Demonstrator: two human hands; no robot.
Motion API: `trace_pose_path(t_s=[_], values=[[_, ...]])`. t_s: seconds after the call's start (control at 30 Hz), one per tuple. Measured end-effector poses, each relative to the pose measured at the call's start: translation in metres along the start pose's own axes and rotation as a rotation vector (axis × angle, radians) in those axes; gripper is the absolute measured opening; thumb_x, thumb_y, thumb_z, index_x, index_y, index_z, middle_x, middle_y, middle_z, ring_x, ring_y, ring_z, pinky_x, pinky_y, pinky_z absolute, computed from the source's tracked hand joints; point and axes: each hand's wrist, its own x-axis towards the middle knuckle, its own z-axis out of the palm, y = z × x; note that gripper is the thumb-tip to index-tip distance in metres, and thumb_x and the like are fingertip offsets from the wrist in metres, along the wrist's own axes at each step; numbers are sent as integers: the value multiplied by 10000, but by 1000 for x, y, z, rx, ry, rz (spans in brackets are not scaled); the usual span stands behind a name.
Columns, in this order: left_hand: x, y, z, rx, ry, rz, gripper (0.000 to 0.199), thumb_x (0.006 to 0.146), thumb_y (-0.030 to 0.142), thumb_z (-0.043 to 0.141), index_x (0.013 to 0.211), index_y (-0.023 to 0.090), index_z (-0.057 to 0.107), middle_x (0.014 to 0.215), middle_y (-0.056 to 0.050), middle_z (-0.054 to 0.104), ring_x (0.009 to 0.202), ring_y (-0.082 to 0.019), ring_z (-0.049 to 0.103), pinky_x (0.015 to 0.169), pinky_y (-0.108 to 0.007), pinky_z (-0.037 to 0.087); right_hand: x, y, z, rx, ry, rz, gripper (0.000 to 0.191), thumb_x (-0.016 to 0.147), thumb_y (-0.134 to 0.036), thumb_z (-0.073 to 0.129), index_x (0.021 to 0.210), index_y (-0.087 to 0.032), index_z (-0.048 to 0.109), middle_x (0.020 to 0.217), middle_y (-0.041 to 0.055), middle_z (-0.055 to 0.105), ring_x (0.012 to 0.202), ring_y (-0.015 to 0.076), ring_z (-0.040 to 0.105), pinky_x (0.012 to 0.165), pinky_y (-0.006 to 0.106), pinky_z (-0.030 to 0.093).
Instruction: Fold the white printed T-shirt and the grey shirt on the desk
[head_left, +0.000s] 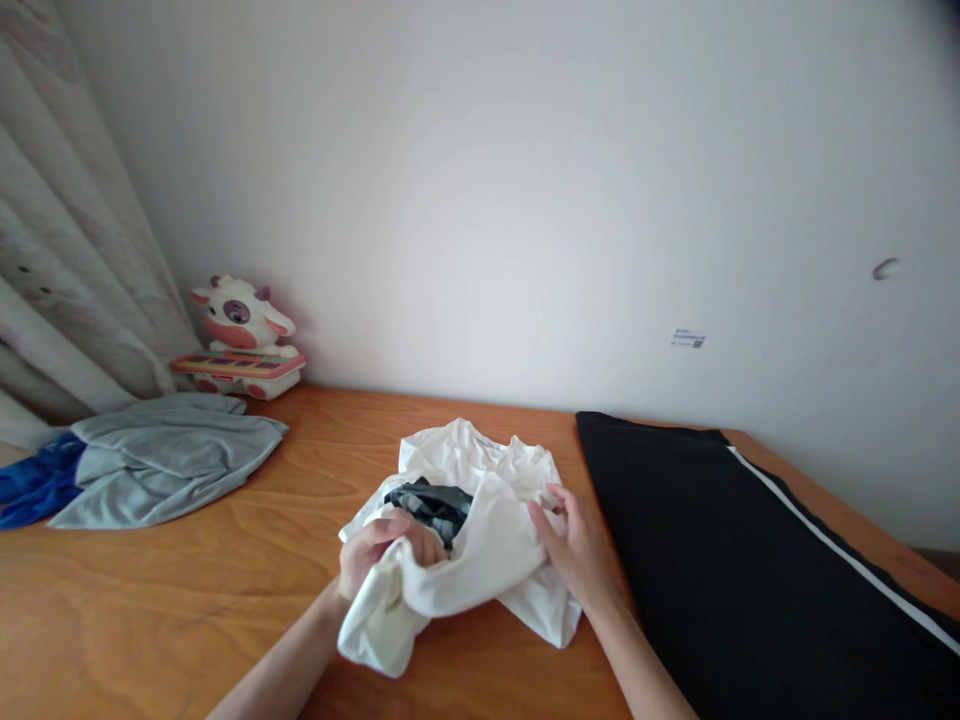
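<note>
At the hub of the worktop, both hands on a rumpled white shirt

Take the white shirt (487, 570) as the middle of the dial, with twelve towards the wall (480, 200). It lies crumpled on the wooden worktop (150, 610), its collar (491, 450) at twelve. Towards ten, a dark grey patterned patch (431, 505) shows among the white folds.

At nine, the left hand (390, 550) is curled around gathered white cloth, its fingertips partly hidden; a loose end of that cloth hangs towards seven. At three, the right hand (562, 530) has its thumb and fingers loosely parted, touching the shirt's side. Whether they pinch any fabric between them, I cannot tell.

Also at three, near the right hand, a black cloth (697, 540) with a white stripe (825, 545) is spread wide across the worktop. Between nine and ten lies a grey cloth (176, 455), with a blue cloth (37, 480) touching its far-left edge. At ten, a cow-shaped toy keyboard (244, 335) stands against the wall, beside a pale curtain (67, 220). Between one and two, a small printed label (688, 339) sits on the wall.
</note>
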Motion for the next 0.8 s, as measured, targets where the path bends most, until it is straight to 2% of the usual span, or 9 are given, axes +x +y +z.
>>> trace_pose_path(t_s=[0.13,0.3,0.4,0.47,0.53,0.57,0.63,0.7,0.8], values=[[6,1,4,-46,59,-77,772,941,711,179,305,280,263,268,-27,329,360,-178,507,534,-381,508,-4,-5,0,-127,-196,-121,421,866,-617,619,1010,-241,741,977,76,765,955,277,687,899,405,468],[10,-2,3,187,253,-59,602,968,642,377,597,208,568,783,-85,749,780,-232,698,786,-393,572,-5,-17,-3,-225,-279,-220,310,907,-508,617,877,-248,782,856,62,761,891,270,674,843,380,444],[6,-7,-1,407,178,43,450,939,596,530,1128,210,662,1230,-128,709,1140,-280,658,991,-436,527,-5,-32,-11,-17,-404,-202,397,927,-555,565,841,-226,771,841,62,743,838,245,654,792,345,463],[2,-9,1,591,104,120,717,850,600,670,1434,230,477,1425,-158,588,1278,-307,580,1068,-472,478,-8,-44,-16,187,-554,-127,463,892,-634,578,796,-216,753,779,36,722,753,213,634,703,301,466],[0,-8,6,793,-21,173,979,718,579,804,1525,230,373,1472,-172,543,1298,-332,559,1080,-488,462,-12,-53,-19,367,-699,-52,569,828,-736,583,661,-209,716,633,6,662,601,171,573,575,269,421],[0,-6,10,873,-108,191,933,697,533,830,1493,241,438,1425,-156,591,1260,-328,588,1072,-482,464,-14,-55,-19,429,-734,-28,631,825,-774,543,587,-209,688,565,1,624,546,157,543,538,263,395],[1,-2,16,943,-280,221,533,757,412,786,1259,277,670,1226,-97,719,1113,-288,669,1027,-450,479,-15,-56,-16,482,-681,4,723,883,-782,417,502,-213,646,502,14,594,506,151,540,524,265,388],[2,2,19,896,-364,242,176,816,320,695,972,274,763,1036,-67,772,978,-250,703,965,-419,493,-13,-48,-10,409,-481,30,705,947,-712,359,552,-214,664,552,37,640,549,166,592,562,272,425],[3,1,15,655,-263,201,169,849,357,633,818,217,722,902,-86,771,873,-244,696,837,-386,524,-7,-27,-5,115,-207,-2,507,916,-653,499,787,-207,704,695,50,697,621,193,625,609,294,461]])
